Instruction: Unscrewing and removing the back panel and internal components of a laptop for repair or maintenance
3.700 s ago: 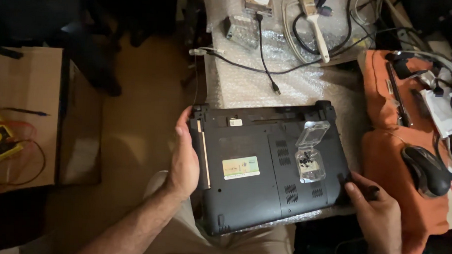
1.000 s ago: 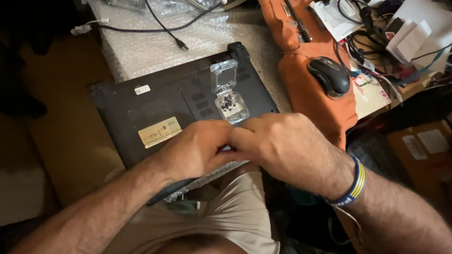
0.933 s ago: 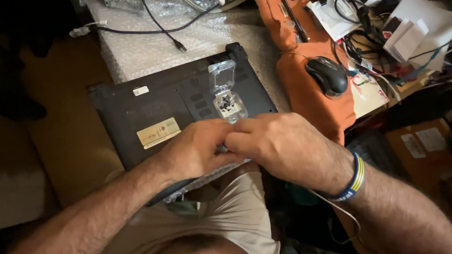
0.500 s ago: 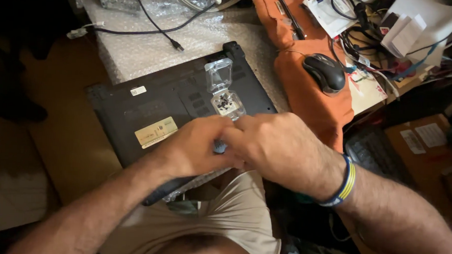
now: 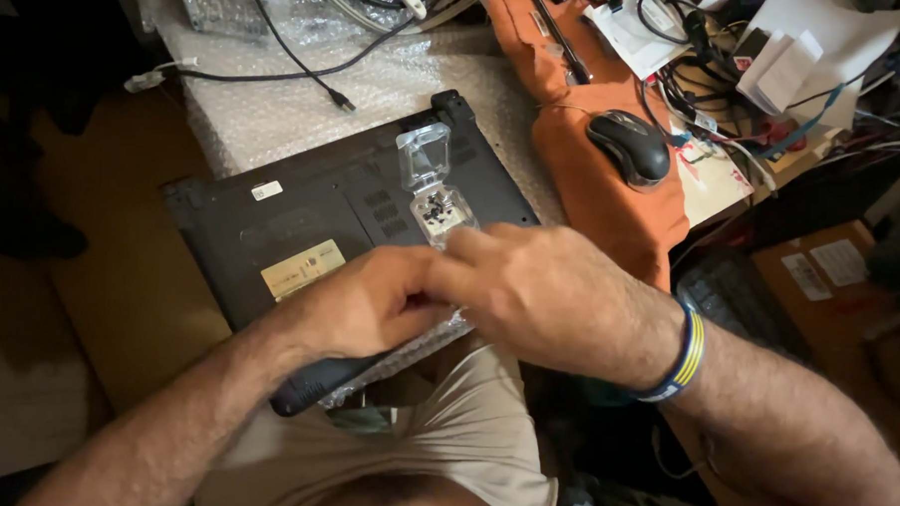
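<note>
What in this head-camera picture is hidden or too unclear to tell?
- Anything held between the left hand and right hand: their own fingers cover it.
- The near edge of the upside-down laptop: both hands lie over it.
- The bits in the small clear plastic case: too small to identify.
- The tangle of cables behind the black mouse: cut off by the top edge.

Both hands crowd the near edge of the upturned laptop (image 5: pixel 302 213) — its far left half lies bare. A clear plastic case (image 5: pixel 432 183) stands open on it. The mouse (image 5: pixel 628 147) and tangled cables (image 5: pixel 706 72) block the right side.
</note>
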